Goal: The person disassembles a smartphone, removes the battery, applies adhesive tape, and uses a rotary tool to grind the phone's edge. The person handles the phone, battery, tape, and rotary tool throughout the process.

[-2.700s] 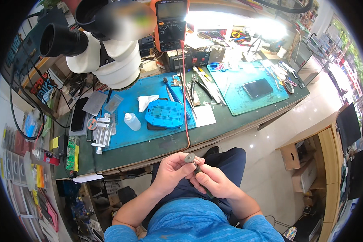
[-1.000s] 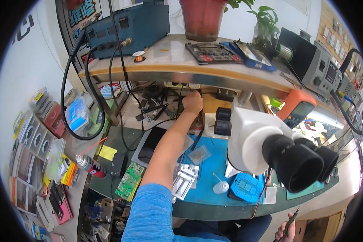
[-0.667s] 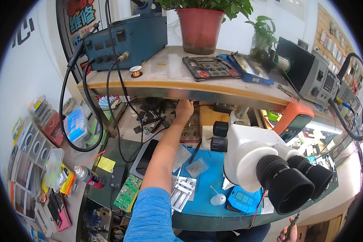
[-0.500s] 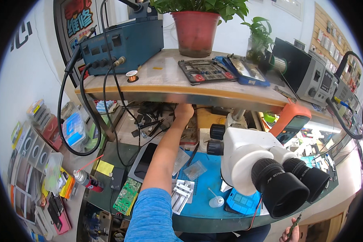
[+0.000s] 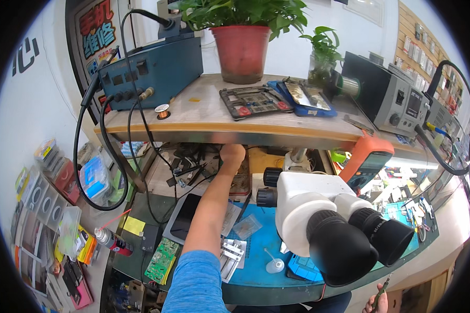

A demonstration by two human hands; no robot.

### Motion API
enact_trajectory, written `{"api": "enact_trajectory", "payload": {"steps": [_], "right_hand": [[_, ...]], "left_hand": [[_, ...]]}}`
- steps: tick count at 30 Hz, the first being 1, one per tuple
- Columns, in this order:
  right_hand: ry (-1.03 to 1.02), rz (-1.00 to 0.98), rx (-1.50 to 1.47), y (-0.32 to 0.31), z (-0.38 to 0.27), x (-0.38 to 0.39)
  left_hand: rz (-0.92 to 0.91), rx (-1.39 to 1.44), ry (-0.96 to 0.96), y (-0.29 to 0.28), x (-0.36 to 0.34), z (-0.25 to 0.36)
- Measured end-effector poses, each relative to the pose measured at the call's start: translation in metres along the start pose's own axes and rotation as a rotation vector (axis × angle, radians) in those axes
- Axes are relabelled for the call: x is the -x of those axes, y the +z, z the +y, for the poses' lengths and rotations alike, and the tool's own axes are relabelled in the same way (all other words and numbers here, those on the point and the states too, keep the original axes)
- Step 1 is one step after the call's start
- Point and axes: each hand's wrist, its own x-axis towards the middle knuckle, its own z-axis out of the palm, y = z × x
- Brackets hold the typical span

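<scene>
My left hand (image 5: 233,155) reaches in under the shelf, beside black cables and a shallow tray (image 5: 241,180) of small parts. Its fingers are hidden, so what they touch cannot be made out. At the lower right edge, my right hand (image 5: 382,302) is closed around a slim dark green screwdriver (image 5: 383,290), its thin metal tip pointing up. Below my left forearm lie a black phone (image 5: 186,215), a green circuit board (image 5: 163,263) and a metal clamp holder (image 5: 231,257).
A white microscope (image 5: 308,203) with black eyepieces stands over the blue mat (image 5: 256,240). An orange multimeter (image 5: 369,161) leans at the shelf's right end. Black cables (image 5: 78,151) hang from the blue station (image 5: 151,68). A small bottle (image 5: 274,266) and spray can (image 5: 114,241) stand lower down.
The view has shifted slightly, moving the shelf and microscope a little left in the picture. My left hand stays under the shelf; my right hand still holds the screwdriver.
</scene>
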Motion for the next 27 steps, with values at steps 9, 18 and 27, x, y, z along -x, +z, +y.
{"api": "enact_trajectory", "payload": {"steps": [9,18,27], "right_hand": [[-0.214,0.260,-0.060,-0.021,0.022,-0.008],[-0.280,0.213,0.074,-0.069,-0.022,0.020],[-0.336,0.143,0.070,-0.142,-0.077,-0.033]], "left_hand": [[0.408,0.065,0.127,0.022,-0.021,0.021],[0.036,-0.130,0.267,0.013,-0.048,-0.013],[0.093,-0.398,0.221,-0.095,0.002,-0.070]]}}
